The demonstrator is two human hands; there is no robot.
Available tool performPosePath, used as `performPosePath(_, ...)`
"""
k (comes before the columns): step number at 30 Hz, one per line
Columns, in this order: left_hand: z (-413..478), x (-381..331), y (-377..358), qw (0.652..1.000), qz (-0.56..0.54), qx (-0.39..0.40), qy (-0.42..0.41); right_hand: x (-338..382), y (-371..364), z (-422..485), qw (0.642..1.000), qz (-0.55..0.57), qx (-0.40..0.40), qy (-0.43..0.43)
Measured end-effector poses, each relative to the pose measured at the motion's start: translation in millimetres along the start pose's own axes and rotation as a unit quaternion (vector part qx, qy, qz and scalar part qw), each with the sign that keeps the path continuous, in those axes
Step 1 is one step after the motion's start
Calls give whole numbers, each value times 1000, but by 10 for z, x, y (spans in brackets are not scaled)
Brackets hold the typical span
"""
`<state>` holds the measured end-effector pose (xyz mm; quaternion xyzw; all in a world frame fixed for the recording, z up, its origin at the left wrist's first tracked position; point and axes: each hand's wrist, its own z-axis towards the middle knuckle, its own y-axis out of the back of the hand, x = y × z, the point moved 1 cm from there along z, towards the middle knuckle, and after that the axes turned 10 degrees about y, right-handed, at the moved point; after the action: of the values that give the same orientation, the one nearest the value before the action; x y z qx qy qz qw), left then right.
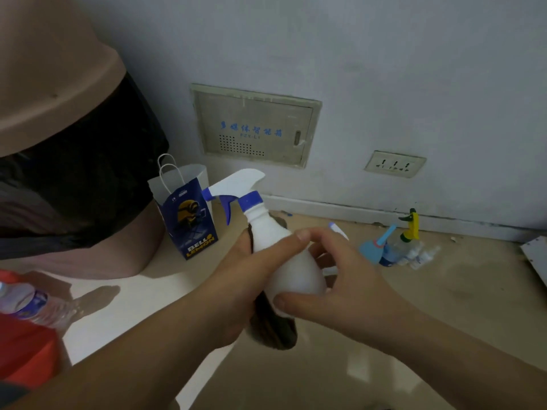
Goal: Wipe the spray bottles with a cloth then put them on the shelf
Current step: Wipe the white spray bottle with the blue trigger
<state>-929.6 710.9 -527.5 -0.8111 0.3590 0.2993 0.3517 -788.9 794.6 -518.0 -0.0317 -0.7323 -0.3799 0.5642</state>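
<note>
Spray bottle (268,235): we see smooth, matt white plastic, with a blue plastic collar and trigger.
Cloth (275,329): we see dark brown fabric, matt and creased.
Floor (444,306): beige, polished; we note pale reflections.
Paper bag (189,220): printed paper, white inside.
Water bottle (29,300): clear, glossy plastic.
Wall (384,69): matt and pale, as we judge it.

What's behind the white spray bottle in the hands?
A dark cloth sits between the white spray bottle and the left hand, hanging below. The bottle hides how far it wraps.
</note>
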Motion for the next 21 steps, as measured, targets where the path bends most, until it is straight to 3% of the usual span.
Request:
performPosePath(3,25,42,67,993,82,-86,-19,-64,5,34,993,103,47,-39)
performPosePath(5,17,55,58,983,133,-125,-35,-88,39,106,975,195,21,-101)
performPosePath(7,-6,64,1,978,170,-114,-47,-90,79,171,959,244,-5,-142)
performPosePath(15,-76,29,-158,953,286,74,-70,-152,234,239,977,180,-70,-95)
performPosePath(18,-79,62,-170,937,328,61,-102,-164,235,234,977,162,-89,-106)
performPosePath(21,-26,103,-140,893,406,-43,-192,-172,242,242,984,100,-112,-94)
